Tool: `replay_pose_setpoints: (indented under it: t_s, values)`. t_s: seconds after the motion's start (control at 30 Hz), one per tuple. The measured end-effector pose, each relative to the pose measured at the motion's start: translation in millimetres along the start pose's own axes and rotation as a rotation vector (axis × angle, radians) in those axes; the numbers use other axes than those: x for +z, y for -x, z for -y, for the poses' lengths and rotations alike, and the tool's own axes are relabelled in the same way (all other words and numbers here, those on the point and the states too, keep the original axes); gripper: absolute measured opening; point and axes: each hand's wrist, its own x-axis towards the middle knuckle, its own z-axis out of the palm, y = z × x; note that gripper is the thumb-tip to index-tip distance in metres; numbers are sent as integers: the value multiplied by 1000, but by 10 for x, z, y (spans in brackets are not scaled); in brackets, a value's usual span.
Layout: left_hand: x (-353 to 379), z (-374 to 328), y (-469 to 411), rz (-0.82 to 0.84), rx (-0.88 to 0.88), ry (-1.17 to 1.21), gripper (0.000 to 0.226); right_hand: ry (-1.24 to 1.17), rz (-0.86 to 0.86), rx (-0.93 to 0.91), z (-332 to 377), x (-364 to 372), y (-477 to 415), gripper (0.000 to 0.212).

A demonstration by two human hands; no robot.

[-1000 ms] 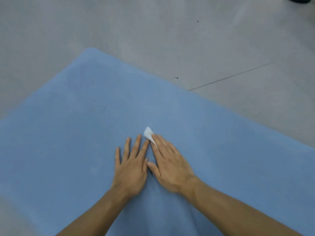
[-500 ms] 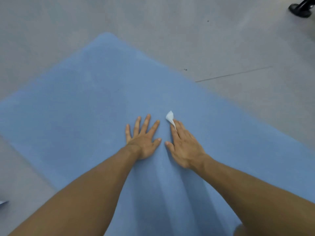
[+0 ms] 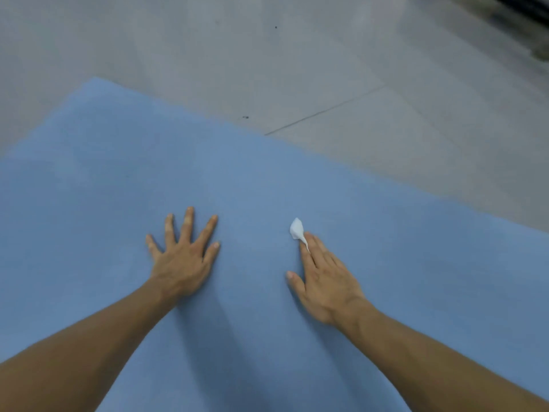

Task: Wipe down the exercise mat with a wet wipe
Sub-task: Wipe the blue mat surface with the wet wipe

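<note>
A blue exercise mat (image 3: 118, 179) lies flat on the grey floor and fills most of the view. My left hand (image 3: 182, 257) rests palm down on it with fingers spread. To its right, my right hand (image 3: 323, 278) lies flat on the mat with straight fingers pressing a small white wet wipe (image 3: 297, 228). Only a crumpled corner of the wipe sticks out past the fingertips; the part under the fingers is hidden.
Grey floor (image 3: 297, 55) surrounds the mat, with a thin seam line running up to the right. The mat's far corner (image 3: 95, 81) is at the upper left. A dark blurred object (image 3: 531, 13) sits at the top right corner.
My hands, side by side a second ago, have moved apart: the right hand slid the wipe to the right, the left hand spread wider on the mat. The view shifted too.
</note>
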Motion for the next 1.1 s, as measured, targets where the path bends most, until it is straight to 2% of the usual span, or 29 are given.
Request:
replay_pose_setpoints:
  t_s: [0.07, 0.2, 0.3, 0.37, 0.47, 0.53, 0.67, 0.83, 0.9, 1.03, 1.1]
  values:
    - [-68, -76, -5, 55, 73, -46, 59, -36, -15, -29, 111, 71, 130, 79]
    - [-115, -497, 95, 184, 358, -148, 64, -15, -34, -99, -48, 194, 532, 79]
    - [-209, -751, 80, 297, 446, -228, 72, -3, -139, 23, -528, 182, 596, 77]
    - [-315, -896, 57, 386, 514, -291, 73, -24, -133, 158, -833, 119, 581, 77]
    - [-390, -1308, 101, 467, 524, -287, 68, -100, -96, 199, -962, 63, 556, 77]
    - [-329, -1629, 197, 412, 454, -220, 64, -157, -103, 203, -850, 76, 563, 78]
    - [-62, -2169, 401, 304, 348, -65, 60, -124, -127, 163, -765, 189, 671, 75]
    - [154, -2309, 620, 127, 281, 12, 59, -81, -126, 61, -987, 253, 1134, 71]
    - [262, -2295, 788, 64, 259, 5, 60, -76, -157, 136, -1266, 224, 1266, 72]
    - [402, -2425, 1019, 52, 190, 39, 63, -89, -184, 412, -1883, 63, 1269, 74]
    - [436, -2484, 1046, 42, 157, 37, 64, -111, -188, 460, -2019, 27, 1117, 76]
